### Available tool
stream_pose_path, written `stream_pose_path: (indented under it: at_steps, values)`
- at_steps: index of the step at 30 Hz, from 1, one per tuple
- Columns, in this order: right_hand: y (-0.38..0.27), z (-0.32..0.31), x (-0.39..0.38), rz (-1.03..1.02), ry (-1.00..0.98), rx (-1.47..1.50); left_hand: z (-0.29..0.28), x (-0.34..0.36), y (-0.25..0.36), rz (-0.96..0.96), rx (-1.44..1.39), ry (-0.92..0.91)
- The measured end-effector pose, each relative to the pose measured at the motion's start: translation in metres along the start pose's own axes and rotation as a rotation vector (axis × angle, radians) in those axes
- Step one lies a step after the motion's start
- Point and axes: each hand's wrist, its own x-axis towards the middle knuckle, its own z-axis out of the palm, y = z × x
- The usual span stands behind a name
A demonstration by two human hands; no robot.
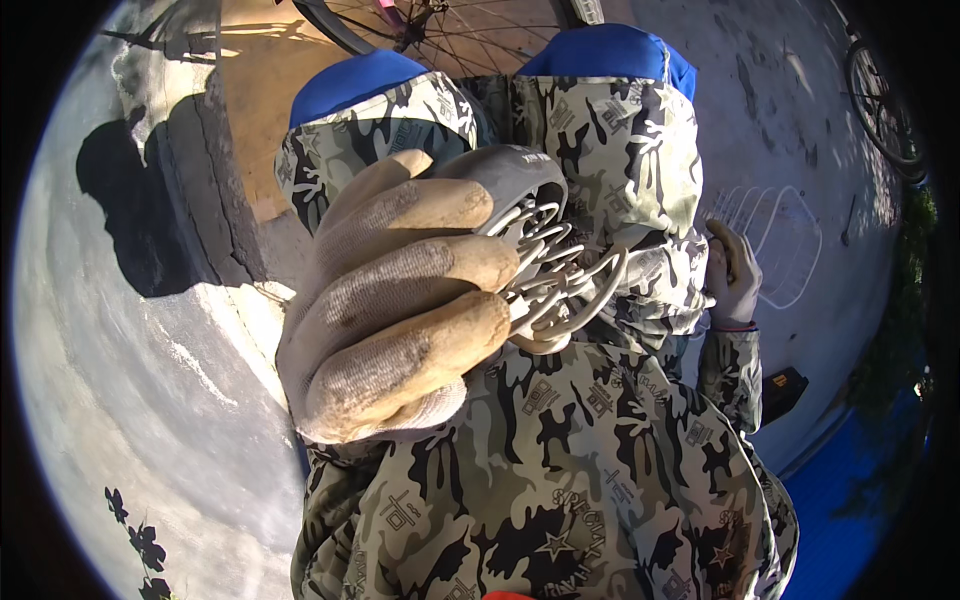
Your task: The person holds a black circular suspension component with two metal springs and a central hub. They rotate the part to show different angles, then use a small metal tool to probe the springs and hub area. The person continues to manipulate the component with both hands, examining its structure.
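Raised in front of my chest, my left hand (400,290) wears a soiled pale knitted glove with tan-coated fingers. The fingers are bent round a tangled bundle of pale looped wire or cord (560,275). Beside its upper end is a smooth dark grey rounded piece (505,178); whether it is joined to the loops I cannot tell. The palm side is hidden. Lower and to the right, beside my leg, my right hand (735,275) is also gloved. Its fingers are curled, and anything inside them is hidden.
A white wire rack (785,245) lies on the concrete ground beyond my right hand. A bicycle wheel (430,30) stands past my knees, another wheel (880,100) at the far right. A dark box-like thing (783,393) sits by my right elbow. Blue sheeting (825,510) spreads lower right.
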Motion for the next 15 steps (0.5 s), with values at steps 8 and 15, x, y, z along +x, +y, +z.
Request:
stream_pose_path:
  at_steps: [8, 15]
  values:
    - [0.005, 0.001, -0.001, -0.006, -0.018, 0.034, -0.009, 0.004, -0.003, -0.016, -0.108, -0.074]
    - [0.015, 0.003, -0.008, 0.034, -0.037, 0.084, -0.002, 0.004, 0.001, 0.004, -0.053, -0.054]
